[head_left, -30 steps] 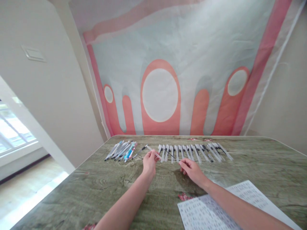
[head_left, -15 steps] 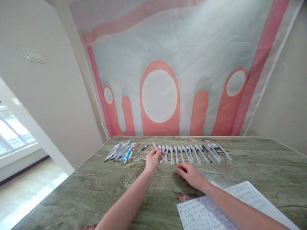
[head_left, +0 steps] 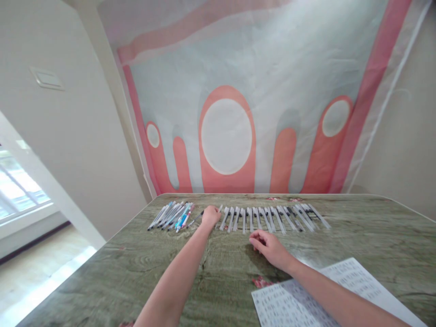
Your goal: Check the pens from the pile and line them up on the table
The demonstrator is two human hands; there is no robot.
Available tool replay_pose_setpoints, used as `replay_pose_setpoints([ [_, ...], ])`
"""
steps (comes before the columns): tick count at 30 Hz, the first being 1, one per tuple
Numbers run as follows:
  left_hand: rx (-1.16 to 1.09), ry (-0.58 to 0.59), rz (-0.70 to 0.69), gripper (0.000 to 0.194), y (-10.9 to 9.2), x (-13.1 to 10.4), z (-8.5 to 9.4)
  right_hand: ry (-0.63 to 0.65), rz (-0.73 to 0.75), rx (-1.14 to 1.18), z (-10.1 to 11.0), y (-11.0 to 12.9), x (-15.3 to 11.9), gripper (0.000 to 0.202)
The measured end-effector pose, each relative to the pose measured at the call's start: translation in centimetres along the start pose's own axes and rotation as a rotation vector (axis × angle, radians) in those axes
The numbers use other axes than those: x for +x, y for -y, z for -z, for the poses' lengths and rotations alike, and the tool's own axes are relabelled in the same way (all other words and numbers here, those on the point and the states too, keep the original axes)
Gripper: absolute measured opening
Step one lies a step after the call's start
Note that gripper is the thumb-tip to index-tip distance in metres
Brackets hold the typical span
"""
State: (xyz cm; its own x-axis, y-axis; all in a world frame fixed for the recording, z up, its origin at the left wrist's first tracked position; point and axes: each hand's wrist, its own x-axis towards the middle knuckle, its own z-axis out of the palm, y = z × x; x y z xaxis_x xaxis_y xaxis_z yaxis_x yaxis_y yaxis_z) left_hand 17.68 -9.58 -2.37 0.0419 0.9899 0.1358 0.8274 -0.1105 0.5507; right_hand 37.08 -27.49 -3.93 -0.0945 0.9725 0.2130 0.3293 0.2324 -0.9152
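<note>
A row of several clear-barrelled pens (head_left: 259, 219) lies side by side across the back middle of the table. At the row's left end my left hand (head_left: 211, 215) is closed on a pen (head_left: 220, 209), of which only a pale end shows. Left of that hand lies a single dark pen (head_left: 195, 220), partly covered by it. Further left is a pile of mixed pens (head_left: 172, 215), some blue and pink. My right hand (head_left: 265, 245) rests on the table in front of the row, fingers curled together, with nothing visible in them.
The wood-patterned table (head_left: 136, 268) runs back to a wall hanging (head_left: 225, 59) with pink shapes. A printed sheet of paper (head_left: 282, 302) lies at the front right under my right forearm. A window is at the far left.
My left hand has moved left and slightly back, and the pen that was tilted in its fingers is now mostly hidden at the row's left end. My right hand has stayed still.
</note>
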Motion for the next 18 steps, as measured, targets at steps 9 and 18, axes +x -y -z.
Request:
replay_pose_setpoints([
  [9, 0.127, -0.021, -0.020, 0.020, 0.17, -0.53, 0.14, -0.006, 0.022, -0.030, 0.05, -0.01, 0.01, 0.022],
  [18, 0.213, -0.007, -0.036, 0.027, 0.36, -0.54, 0.07, 0.003, 0.027, -0.022, -0.03, -0.26, 0.03, 0.023],
])
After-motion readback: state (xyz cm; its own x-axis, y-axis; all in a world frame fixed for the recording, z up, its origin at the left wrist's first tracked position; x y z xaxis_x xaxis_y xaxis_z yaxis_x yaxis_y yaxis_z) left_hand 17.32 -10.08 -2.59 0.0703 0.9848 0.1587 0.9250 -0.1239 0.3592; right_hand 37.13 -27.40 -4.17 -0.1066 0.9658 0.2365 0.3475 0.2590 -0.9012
